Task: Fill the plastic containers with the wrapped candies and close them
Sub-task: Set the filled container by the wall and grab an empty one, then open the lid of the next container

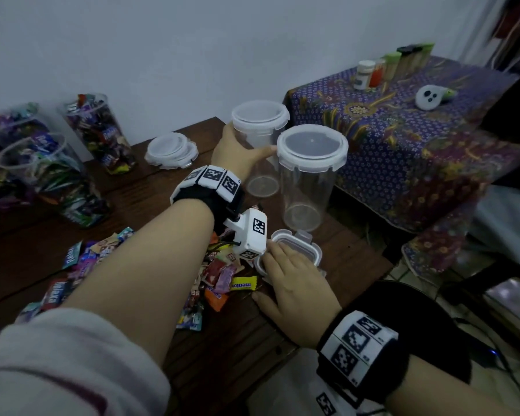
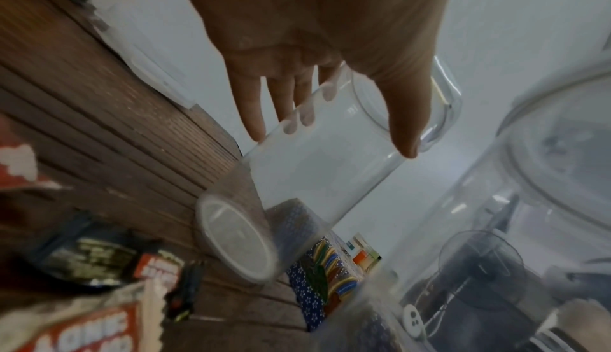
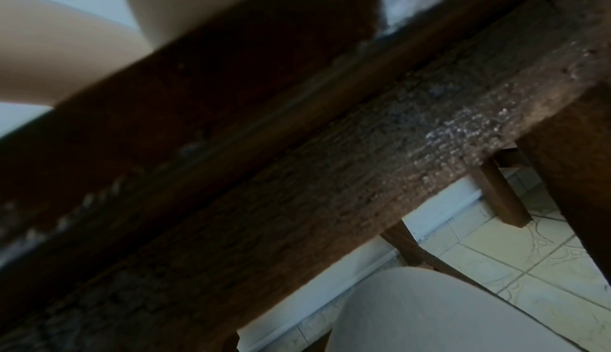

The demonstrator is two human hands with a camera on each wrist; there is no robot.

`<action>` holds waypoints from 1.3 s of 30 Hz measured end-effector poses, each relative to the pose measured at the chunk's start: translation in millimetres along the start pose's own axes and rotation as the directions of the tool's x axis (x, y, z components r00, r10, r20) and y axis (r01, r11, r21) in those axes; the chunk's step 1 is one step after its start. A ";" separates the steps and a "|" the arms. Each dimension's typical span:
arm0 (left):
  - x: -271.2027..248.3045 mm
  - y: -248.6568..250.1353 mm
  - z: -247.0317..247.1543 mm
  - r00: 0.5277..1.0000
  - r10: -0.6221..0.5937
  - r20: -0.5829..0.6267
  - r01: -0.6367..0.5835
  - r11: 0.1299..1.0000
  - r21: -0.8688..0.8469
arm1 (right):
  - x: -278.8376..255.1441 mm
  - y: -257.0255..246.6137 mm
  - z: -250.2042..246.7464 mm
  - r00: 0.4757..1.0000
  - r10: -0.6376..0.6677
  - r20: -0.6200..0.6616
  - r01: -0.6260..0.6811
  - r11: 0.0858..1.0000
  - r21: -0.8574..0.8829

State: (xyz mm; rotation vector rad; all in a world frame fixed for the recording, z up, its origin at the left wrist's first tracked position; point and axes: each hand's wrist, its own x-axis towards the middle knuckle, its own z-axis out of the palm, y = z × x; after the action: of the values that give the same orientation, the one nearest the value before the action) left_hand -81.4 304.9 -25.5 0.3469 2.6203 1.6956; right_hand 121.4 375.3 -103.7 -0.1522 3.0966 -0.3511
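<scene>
My left hand [image 1: 240, 149] grips an empty clear container [image 1: 260, 136] with a white rim, at the far side of the wooden table [image 1: 150, 187]. In the left wrist view the thumb [image 2: 403, 122] lies on the front of this container [image 2: 324, 174], with the fingers behind it. A second empty container [image 1: 308, 178], with a lid on, stands just to its right. My right hand [image 1: 288, 280] lies flat on a loose white lid [image 1: 305, 246] near the table's right edge. Wrapped candies [image 1: 222, 276] are piled between my arms. The right wrist view shows only the table edge [image 3: 330, 174].
Three candy-filled containers [image 1: 96, 133] stand at the back left. A stack of lids [image 1: 171, 150] lies behind my left wrist. A cloth-covered side table [image 1: 403, 151] with small bottles [image 1: 373, 73] and a white device [image 1: 430, 97] adjoins on the right.
</scene>
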 end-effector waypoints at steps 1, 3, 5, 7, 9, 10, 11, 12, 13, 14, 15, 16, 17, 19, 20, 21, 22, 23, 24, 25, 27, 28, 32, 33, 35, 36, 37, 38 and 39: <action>0.5 -1.6 0.1 1.000 0.003 -0.021 -0.003 1.000 0.014 | 0.0 -0.3 -0.4 1.000 0.001 -0.002 -0.001 1.000 -0.005; -0.8 -3.6 -3.0 0.997 0.012 -0.071 -0.010 1.000 0.029 | 0.0 -0.4 -0.2 1.000 -0.001 0.006 0.001 1.000 -0.006; -3.5 -5.1 -9.3 0.992 0.026 -0.121 -0.022 0.999 0.034 | 0.1 0.2 1.3 1.000 -0.009 0.009 0.009 1.000 -0.002; -9.5 -4.3 -19.7 0.987 0.044 -0.156 -0.041 0.999 0.026 | 1.3 1.0 2.2 1.000 -0.024 0.004 0.024 1.000 0.016; -16.7 -3.5 -32.0 0.983 0.054 -0.176 -0.056 0.998 -0.005 | 2.0 1.1 0.9 1.000 -0.031 0.002 0.031 0.999 0.024; -21.3 -3.1 -38.8 0.982 0.052 -0.182 -0.057 0.998 -0.019 | 1.8 1.1 -0.2 0.999 -0.031 0.006 0.031 0.999 0.024; -26.1 -3.1 -45.3 0.980 0.061 -0.189 -0.067 0.997 -0.026 | 1.3 1.2 -0.9 0.999 -0.040 -0.009 0.040 0.999 0.024; -31.1 -3.2 -51.9 0.979 0.067 -0.194 -0.074 0.997 -0.031 | 0.9 0.7 -1.8 0.998 -0.052 -0.033 0.053 0.998 0.029; -35.5 -4.3 -58.1 0.978 0.070 -0.197 -0.080 0.996 -0.039 | 0.1 -0.7 -3.4 0.997 -0.065 -0.037 0.066 0.997 0.042; -40.8 -4.5 -64.7 0.979 0.067 -0.194 -0.079 0.996 -0.050 | -0.5 -1.1 -4.1 0.996 -0.083 -0.044 0.086 0.995 0.055; -45.9 -5.3 -71.4 0.979 0.065 -0.191 -0.080 0.994 -0.068 | -1.2 -1.5 -5.1 0.995 -0.095 -0.033 0.097 0.993 0.072; -51.5 -6.4 -78.2 0.981 0.060 -0.186 -0.077 0.993 -0.087 | -3.0 -3.2 -6.5 0.995 -0.099 -0.033 0.102 0.991 0.084; -57.1 -8.3 -84.8 0.981 0.058 -0.186 -0.078 0.992 -0.102 | -4.7 -6.6 -8.0 0.993 -0.108 -0.056 0.113 0.989 0.091; -71.0 -11.0 -97.0 0.979 0.064 -0.191 -0.087 0.990 -0.114 | -8.2 -16.1 -11.5 0.990 -0.125 -0.062 0.131 0.987 0.095; -77.5 -13.6 -103.0 0.978 0.069 -0.198 -0.094 0.988 -0.119 | -9.7 -21.6 -14.6 0.990 -0.135 -0.045 0.138 0.987 0.086; -84.7 -15.7 -109.0 0.976 0.074 -0.206 -0.101 0.987 -0.123 | -10.7 -27.4 -18.2 0.989 -0.145 -0.038 0.147 0.985 0.089; -94.6 -15.1 -114.8 0.973 0.081 -0.214 -0.110 0.986 -0.125 | -11.0 -33.1 -22.1 0.987 -0.153 -0.043 0.157 0.982 0.109; -104.5 -14.8 -120.6 0.972 0.091 -0.218 -0.121 0.984 -0.130 | -11.0 -39.3 -27.9 0.985 -0.161 -0.053 0.167 0.975 0.143; -114.9 -14.0 -126.2 0.971 0.099 -0.215 -0.131 0.982 -0.136 | -10.0 -45.1 -34.1 0.984 -0.167 -0.061 0.175 0.968 0.182; -124.5 -15.1 -131.8 0.971 0.107 -0.212 -0.137 0.981 -0.134 | -7.6 -51.0 -41.0 0.983 -0.170 -0.064 0.180 0.959 0.220; -143.3 -17.9 -143.1 0.974 0.105 -0.202 -0.130 0.985 -0.116 | -1.7 -62.3 -55.4 0.982 -0.177 -0.071 0.190 0.936 0.296; -152.6 -18.9 -148.8 0.974 0.101 -0.202 -0.124 0.986 -0.107 | 1.7 -68.2 -62.3 0.979 -0.184 -0.087 0.202 0.922 0.331; -184.3 -29.6 -172.4 0.972 0.075 -0.224 -0.098 0.991 -0.094 | 16.6 -94.2 -85.7 0.972 -0.191 -0.136 0.233 0.844 0.484; -191.9 -33.1 -177.8 0.971 0.057 -0.230 -0.081 0.992 -0.097 | 20.8 -101.1 -90.2 0.972 -0.184 -0.145 0.233 0.815 0.530; -206.0 -40.8 -186.4 0.971 0.033 -0.238 -0.061 0.992 -0.110 | 30.2 -113.7 -95.4 0.974 -0.169 -0.149 0.226 0.742 0.631; -212.5 -44.3 -189.9 0.971 0.026 -0.239 -0.054 0.993 -0.109 | 35.7 -120.0 -96.6 0.974 -0.173 -0.146 0.226 0.706 0.672; -219.0 -47.5 -192.9 0.971 0.019 -0.240 -0.044 0.994 -0.100 | 41.6 -126.5 -96.2 0.973 -0.183 -0.141 0.229 0.678 0.699; -224.7 -50.3 -195.3 0.970 0.013 -0.241 -0.036 0.995 -0.090 | 46.9 -133.0 -95.8 0.971 -0.194 -0.139 0.234 0.660 0.714; -229.4 -53.3 -197.6 0.971 0.006 -0.240 -0.026 0.996 -0.081 | 51.8 -139.3 -95.1 0.968 -0.208 -0.137 0.241 0.647 0.724</action>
State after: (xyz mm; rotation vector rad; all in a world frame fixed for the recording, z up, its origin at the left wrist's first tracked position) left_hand 108.8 63.5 -18.3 0.1717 2.7009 1.9594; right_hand 79.9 256.2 19.7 -0.5057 2.6770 -1.5858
